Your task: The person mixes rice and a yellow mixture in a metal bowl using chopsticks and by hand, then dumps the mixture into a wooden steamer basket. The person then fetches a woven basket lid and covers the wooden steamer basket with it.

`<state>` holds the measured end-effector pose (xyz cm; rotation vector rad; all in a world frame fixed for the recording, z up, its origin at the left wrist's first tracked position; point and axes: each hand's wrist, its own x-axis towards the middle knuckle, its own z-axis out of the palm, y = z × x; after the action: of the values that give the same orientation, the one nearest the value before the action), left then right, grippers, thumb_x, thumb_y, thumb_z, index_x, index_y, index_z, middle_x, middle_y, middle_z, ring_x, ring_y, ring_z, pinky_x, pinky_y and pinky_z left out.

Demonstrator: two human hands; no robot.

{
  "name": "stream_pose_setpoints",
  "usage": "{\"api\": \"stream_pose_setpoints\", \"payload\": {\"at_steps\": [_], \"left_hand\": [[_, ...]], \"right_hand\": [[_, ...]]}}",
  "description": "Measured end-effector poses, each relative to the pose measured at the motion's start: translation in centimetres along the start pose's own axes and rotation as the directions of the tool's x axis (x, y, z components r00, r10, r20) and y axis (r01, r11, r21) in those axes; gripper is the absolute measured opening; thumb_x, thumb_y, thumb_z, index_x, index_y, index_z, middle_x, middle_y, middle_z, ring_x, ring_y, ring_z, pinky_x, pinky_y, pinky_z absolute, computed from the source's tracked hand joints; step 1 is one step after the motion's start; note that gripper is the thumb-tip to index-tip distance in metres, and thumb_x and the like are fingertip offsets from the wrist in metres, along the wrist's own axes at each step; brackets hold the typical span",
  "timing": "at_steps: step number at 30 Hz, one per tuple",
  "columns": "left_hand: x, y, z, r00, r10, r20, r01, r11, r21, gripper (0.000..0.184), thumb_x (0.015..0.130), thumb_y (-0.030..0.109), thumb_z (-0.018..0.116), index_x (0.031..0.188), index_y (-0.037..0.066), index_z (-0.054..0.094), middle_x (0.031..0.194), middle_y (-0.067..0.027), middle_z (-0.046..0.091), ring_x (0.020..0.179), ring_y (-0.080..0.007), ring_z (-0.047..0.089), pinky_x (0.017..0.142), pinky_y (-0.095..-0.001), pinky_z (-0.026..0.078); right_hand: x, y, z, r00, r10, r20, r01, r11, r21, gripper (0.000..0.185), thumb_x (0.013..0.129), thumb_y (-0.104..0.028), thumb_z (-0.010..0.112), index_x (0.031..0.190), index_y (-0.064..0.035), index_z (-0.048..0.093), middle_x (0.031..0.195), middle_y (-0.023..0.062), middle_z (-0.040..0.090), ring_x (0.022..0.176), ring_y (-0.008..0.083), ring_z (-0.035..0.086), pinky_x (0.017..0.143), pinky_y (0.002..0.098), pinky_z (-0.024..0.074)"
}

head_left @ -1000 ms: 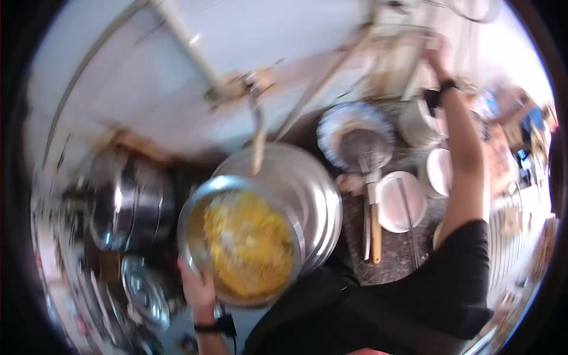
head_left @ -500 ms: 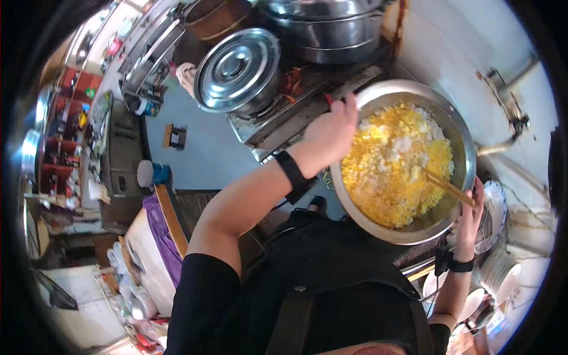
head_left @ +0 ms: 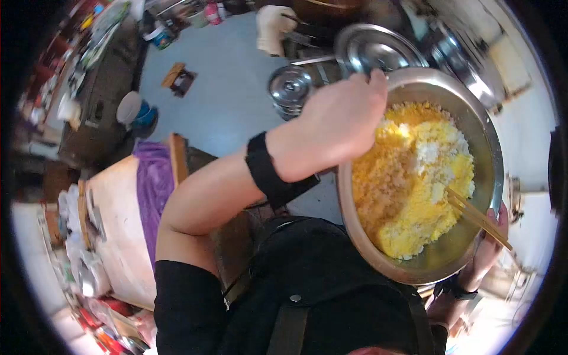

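A large steel bowl [head_left: 496, 157] is held in front of my body, tilted a little. It contains a crumbly mix of yellow and white grains [head_left: 408, 189], which looks like rice with egg. My left hand [head_left: 337, 121] is closed on the bowl's upper left rim, its fingertips partly hidden. At the lower right, my right hand [head_left: 492, 239] grips the opposite rim, with some fingers out of sight under the bowl. A pair of chopsticks [head_left: 480, 220] leans in the food, the thicker ends crossing the rim beside my right hand.
Beyond the bowl are a lidded pot [head_left: 378, 50], a smaller lidded pot [head_left: 290, 89] and a large steamer pot [head_left: 467, 65]. On the left stand a table [head_left: 118, 219] with a purple cloth [head_left: 155, 183], a bucket [head_left: 136, 110] and a small stool [head_left: 177, 78] on the floor.
My view has turned, so the pots and stove now appear farther right. Both hands keep hold of the bowl, which sits lower and more to the right in view.
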<state>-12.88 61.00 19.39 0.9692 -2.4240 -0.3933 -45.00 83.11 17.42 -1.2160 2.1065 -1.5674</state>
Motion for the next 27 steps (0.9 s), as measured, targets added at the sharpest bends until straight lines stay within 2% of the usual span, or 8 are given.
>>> {"api": "stream_pose_setpoints", "payload": {"at_steps": [5,12,13,16,19,23,24,27], "left_hand": [[-0.2,9.3,2.7,0.988,-0.119,-0.096,0.128,0.987,0.100,0.043,0.076,0.005,0.059,0.117,-0.005,0.050,0.100,-0.0291,0.060,0.096,-0.0466,0.058,0.085,-0.0493,0.047],[-3.9,15.0,3.8,0.873,-0.462,-0.156,0.487,0.835,0.255,0.049,0.083,0.030,0.068,0.118,-0.002,0.058,0.097,-0.0242,0.064,0.090,-0.0396,0.063,0.077,-0.0435,0.050],[-4.9,14.9,4.3,0.862,-0.479,-0.168,0.506,0.832,0.226,0.047,0.083,0.030,0.068,0.117,-0.001,0.059,0.093,-0.0223,0.066,0.086,-0.0361,0.065,0.074,-0.0418,0.050],[-6.2,13.6,5.0,0.760,-0.625,-0.174,0.641,0.766,0.048,0.043,0.086,0.030,0.069,0.116,0.000,0.062,0.080,-0.0105,0.067,0.072,-0.0144,0.063,0.066,-0.0323,0.049],[-5.7,9.2,5.8,0.693,-0.711,-0.117,0.696,0.703,-0.145,0.044,0.086,0.020,0.071,0.118,-0.007,0.059,0.086,-0.0045,0.065,0.076,-0.0094,0.058,0.066,-0.0264,0.048],[-8.3,7.7,6.9,0.659,-0.731,-0.175,0.708,0.682,-0.183,0.050,0.083,0.024,0.071,0.121,-0.005,0.058,0.083,-0.0130,0.066,0.074,-0.0138,0.061,0.067,-0.0290,0.049],[-8.3,7.1,7.2,0.680,-0.717,-0.152,0.694,0.696,-0.182,0.050,0.083,0.024,0.071,0.121,-0.005,0.058,0.083,-0.0130,0.066,0.074,-0.0138,0.061,0.067,-0.0290,0.049],[-9.6,8.9,7.9,0.669,-0.719,-0.188,0.642,0.687,-0.340,0.052,0.084,0.019,0.070,0.127,-0.005,0.053,0.091,-0.0115,0.067,0.075,-0.0131,0.062,0.069,-0.0281,0.050]], "right_hand": [[1.9,12.0,-5.1,1.000,-0.028,0.005,0.026,0.982,0.185,0.039,0.095,-0.016,0.060,0.127,0.0048,0.051,0.114,0.0089,0.059,0.100,0.0129,0.055,0.089,0.0278,0.0449],[4.4,11.4,-4.0,0.914,-0.152,0.377,-0.087,0.832,0.548,0.043,0.092,-0.016,0.065,0.129,0.0001,0.051,0.109,0.0052,0.062,0.099,0.0123,0.058,0.087,0.0286,0.0472],[5.6,11.0,-4.2,0.851,-0.332,0.407,0.196,0.920,0.339,0.045,0.090,-0.016,0.066,0.130,-0.0007,0.051,0.106,0.0048,0.064,0.096,0.0123,0.060,0.085,0.0287,0.0488],[7.9,11.3,-1.5,0.805,-0.166,0.569,-0.161,0.863,0.480,0.035,0.090,-0.013,0.065,0.120,-0.0009,0.054,0.107,0.0036,0.061,0.093,0.0101,0.059,0.082,0.0264,0.0502],[11.0,11.2,2.3,0.689,-0.103,0.718,-0.441,0.727,0.527,0.040,0.086,-0.002,0.068,0.122,0.0019,0.050,0.107,0.0057,0.061,0.094,0.0100,0.059,0.083,0.0263,0.0499],[11.3,13.6,6.0,0.683,-0.197,0.704,-0.253,0.840,0.481,0.040,0.086,-0.005,0.068,0.121,0.0010,0.051,0.102,0.0086,0.064,0.090,0.0130,0.060,0.080,0.0283,0.0497],[11.5,14.0,6.8,0.714,-0.287,0.639,0.038,0.927,0.374,0.042,0.087,-0.015,0.068,0.122,-0.0004,0.051,0.095,0.0130,0.064,0.084,0.0153,0.062,0.073,0.0300,0.0493],[10.7,12.1,4.9,0.719,-0.112,0.686,0.048,0.993,0.112,0.046,0.087,-0.026,0.068,0.122,-0.0014,0.050,0.085,0.0142,0.063,0.075,0.0168,0.063,0.067,0.0319,0.0476]]}}
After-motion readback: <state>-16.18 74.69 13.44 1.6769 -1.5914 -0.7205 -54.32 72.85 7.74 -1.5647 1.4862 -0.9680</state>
